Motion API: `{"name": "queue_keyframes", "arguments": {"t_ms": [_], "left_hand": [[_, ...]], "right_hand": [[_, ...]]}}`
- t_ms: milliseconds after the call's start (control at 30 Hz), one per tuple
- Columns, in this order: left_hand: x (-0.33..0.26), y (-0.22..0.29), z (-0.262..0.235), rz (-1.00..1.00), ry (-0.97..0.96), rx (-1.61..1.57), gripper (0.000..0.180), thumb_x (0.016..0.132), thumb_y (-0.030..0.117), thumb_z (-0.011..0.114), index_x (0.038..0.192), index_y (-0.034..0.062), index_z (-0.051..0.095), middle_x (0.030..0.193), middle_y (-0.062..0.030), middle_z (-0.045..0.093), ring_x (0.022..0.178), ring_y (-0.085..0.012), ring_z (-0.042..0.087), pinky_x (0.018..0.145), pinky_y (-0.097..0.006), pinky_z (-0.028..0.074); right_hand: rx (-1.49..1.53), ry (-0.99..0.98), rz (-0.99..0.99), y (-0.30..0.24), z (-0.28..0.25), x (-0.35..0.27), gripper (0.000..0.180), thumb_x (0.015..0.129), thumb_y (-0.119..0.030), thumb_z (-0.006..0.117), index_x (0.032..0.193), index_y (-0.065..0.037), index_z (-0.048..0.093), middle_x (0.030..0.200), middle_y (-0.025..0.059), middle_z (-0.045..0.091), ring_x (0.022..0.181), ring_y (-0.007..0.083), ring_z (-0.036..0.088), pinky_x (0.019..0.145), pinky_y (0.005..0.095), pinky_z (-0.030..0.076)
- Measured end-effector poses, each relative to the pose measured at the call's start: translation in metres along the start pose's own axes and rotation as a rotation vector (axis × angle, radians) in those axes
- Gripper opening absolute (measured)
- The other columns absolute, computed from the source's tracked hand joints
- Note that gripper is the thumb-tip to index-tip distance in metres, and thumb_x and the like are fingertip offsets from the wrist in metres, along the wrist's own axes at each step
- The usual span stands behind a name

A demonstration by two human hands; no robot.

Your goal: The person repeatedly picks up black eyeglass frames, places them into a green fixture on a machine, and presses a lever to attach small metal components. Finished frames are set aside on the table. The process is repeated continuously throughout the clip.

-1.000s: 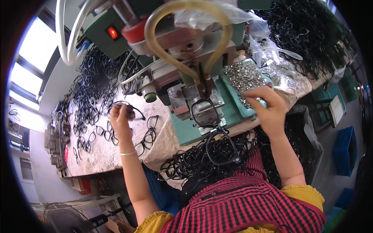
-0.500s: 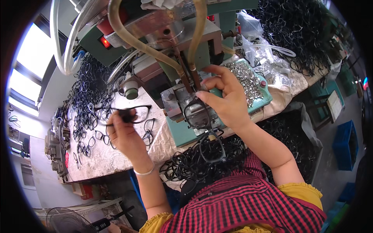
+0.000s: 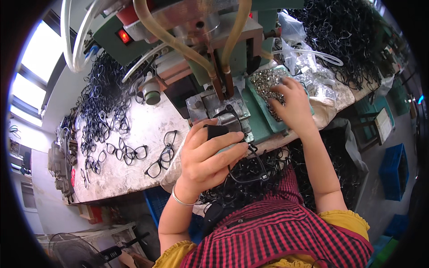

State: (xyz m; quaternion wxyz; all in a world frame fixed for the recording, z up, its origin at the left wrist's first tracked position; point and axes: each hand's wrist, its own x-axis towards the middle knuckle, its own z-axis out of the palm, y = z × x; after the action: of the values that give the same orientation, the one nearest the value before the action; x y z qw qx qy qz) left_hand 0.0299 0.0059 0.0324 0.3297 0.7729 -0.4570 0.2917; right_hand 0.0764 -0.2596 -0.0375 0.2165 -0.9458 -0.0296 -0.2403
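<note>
My left hand (image 3: 208, 158) has its fingers closed on a black eyeglass frame (image 3: 229, 108) at the metal fixture (image 3: 195, 103) of a green bench machine. One rim lies over the fixture and the other hangs toward me. A black cover wraps one of the left fingers. Over a green tray (image 3: 263, 107) of small shiny metal parts (image 3: 264, 84), my right hand (image 3: 292, 105) is open, its fingers bent and apart. Two copper-coloured electrode arms (image 3: 217, 87) stand just above the fixture.
Loose black eyeglass frames (image 3: 160, 163) lie on the table at left, beside a large heap (image 3: 103, 89). More frames pile up at my lap (image 3: 250, 167) and far right (image 3: 344, 35). Plastic bags (image 3: 315, 73) sit beyond the tray. Tan hoses (image 3: 176, 50) hang before the machine.
My left hand has let go of an eyeglass frame on the left table and moved right to the one at the fixture. My right hand has left the fixture for the parts tray.
</note>
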Motion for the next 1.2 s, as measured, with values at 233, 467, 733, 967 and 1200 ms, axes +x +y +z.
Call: {"name": "queue_keyframes", "arguments": {"t_ms": [233, 467, 733, 967, 1200], "left_hand": [[-0.002, -0.004, -0.006, -0.013, -0.006, -0.041, 0.021, 0.074, 0.011, 0.082, 0.094, 0.0116, 0.077, 0.103, -0.0039, 0.075, 0.076, -0.0229, 0.061, 0.089, -0.044, 0.053], [-0.049, 0.0, 0.016, -0.183, 0.355, 0.109, 0.036, 0.083, 0.0, 0.07, 0.119, 0.0037, 0.064, 0.114, -0.012, 0.07, 0.099, -0.0298, 0.065, 0.101, -0.047, 0.047], [-0.069, -0.133, 0.016, -0.784, 0.394, 0.544, 0.103, 0.078, 0.031, 0.085, 0.154, -0.0008, 0.023, 0.15, -0.0249, 0.039, 0.14, -0.0409, 0.034, 0.116, -0.049, 0.027], [-0.085, -0.105, -0.073, -0.735, 0.538, 0.555, 0.039, 0.085, 0.025, 0.079, 0.114, 0.0027, 0.065, 0.114, -0.0127, 0.064, 0.109, -0.0306, 0.055, 0.097, -0.043, 0.042], [-0.157, -0.099, -0.046, -0.956, 0.086, 0.911, 0.031, 0.086, 0.035, 0.075, 0.077, 0.0061, 0.071, 0.098, -0.0125, 0.063, 0.095, -0.0338, 0.054, 0.089, -0.044, 0.042]], "right_hand": [[0.088, 0.149, -0.026, 0.025, 0.023, -0.009, 0.014, 0.077, -0.014, 0.075, 0.089, -0.008, 0.074, 0.121, 0.0199, 0.065, 0.123, 0.0387, 0.056, 0.106, 0.045, 0.043], [0.335, 0.262, 0.081, 0.027, 0.016, -0.017, 0.014, 0.087, -0.009, 0.071, 0.098, 0.0, 0.073, 0.098, 0.0116, 0.073, 0.093, 0.025, 0.069, 0.087, 0.0336, 0.052], [0.644, 0.203, 0.146, -0.011, 0.007, -0.001, 0.013, 0.089, -0.005, 0.07, 0.101, 0.001, 0.072, 0.09, 0.0049, 0.072, 0.085, 0.0111, 0.065, 0.082, 0.0253, 0.051], [0.665, 0.181, 0.213, 0.006, 0.006, -0.027, 0.011, 0.088, -0.001, 0.069, 0.098, -0.001, 0.072, 0.09, 0.0037, 0.071, 0.086, 0.0111, 0.064, 0.085, 0.0265, 0.05], [0.522, 0.305, 0.278, 0.027, -0.018, -0.062, 0.012, 0.086, 0.002, 0.07, 0.097, 0.0, 0.072, 0.092, 0.0047, 0.071, 0.09, 0.0132, 0.064, 0.087, 0.027, 0.048]]}}
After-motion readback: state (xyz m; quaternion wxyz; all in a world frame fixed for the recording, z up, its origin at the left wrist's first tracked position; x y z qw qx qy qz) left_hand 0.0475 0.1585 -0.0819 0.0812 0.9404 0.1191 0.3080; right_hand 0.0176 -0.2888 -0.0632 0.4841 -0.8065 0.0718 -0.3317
